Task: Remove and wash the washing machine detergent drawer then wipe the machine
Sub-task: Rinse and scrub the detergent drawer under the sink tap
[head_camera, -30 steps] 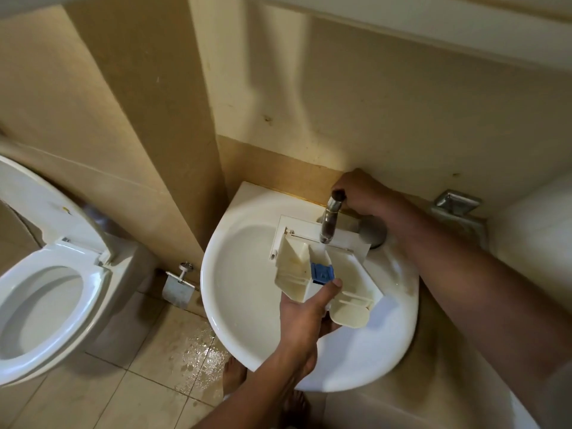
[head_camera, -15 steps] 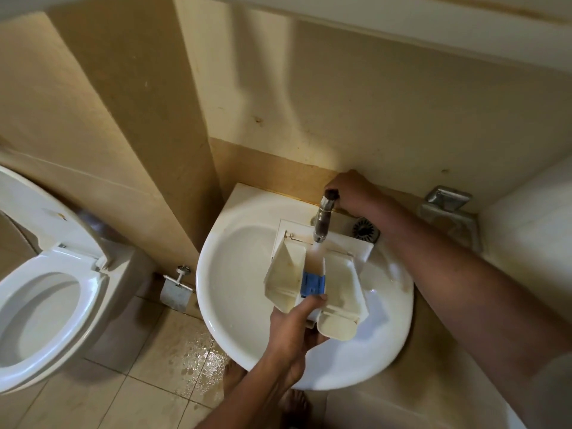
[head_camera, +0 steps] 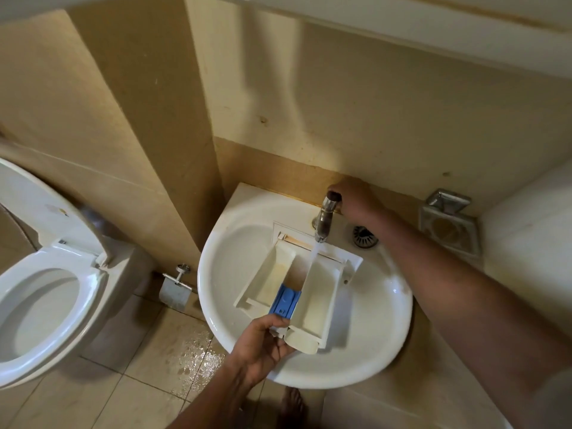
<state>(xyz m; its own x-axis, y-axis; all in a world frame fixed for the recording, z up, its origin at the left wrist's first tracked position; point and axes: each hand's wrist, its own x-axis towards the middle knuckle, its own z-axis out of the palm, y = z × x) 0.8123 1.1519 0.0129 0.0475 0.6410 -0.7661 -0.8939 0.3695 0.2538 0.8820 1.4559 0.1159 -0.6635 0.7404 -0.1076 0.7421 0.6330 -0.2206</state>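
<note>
A white detergent drawer (head_camera: pixel 322 292) with a blue insert (head_camera: pixel 285 300) lies tilted over the white washbasin (head_camera: pixel 229 274). My left hand (head_camera: pixel 263 345) grips its near end, thumb by the blue insert. Up at the back of the basin, my right hand (head_camera: pixel 353 198) is closed on the top of the metal tap (head_camera: pixel 325 219). Water runs from the spout into the drawer's middle compartment. The drawer's compartments carry yellowish stains.
A drain fitting (head_camera: pixel 365 236) lies on the basin rim right of the tap. A toilet (head_camera: pixel 46 308) with raised lid stands at the left, a paper holder (head_camera: pixel 175 289) beside it. Wet floor tiles (head_camera: pixel 192 354) lie below; a soap dish (head_camera: pixel 448 224) hangs at the right.
Water now flows from the tap into the drawer. My left hand has shifted the drawer slightly so its middle compartment sits under the spout. My right hand stays on the tap.
</note>
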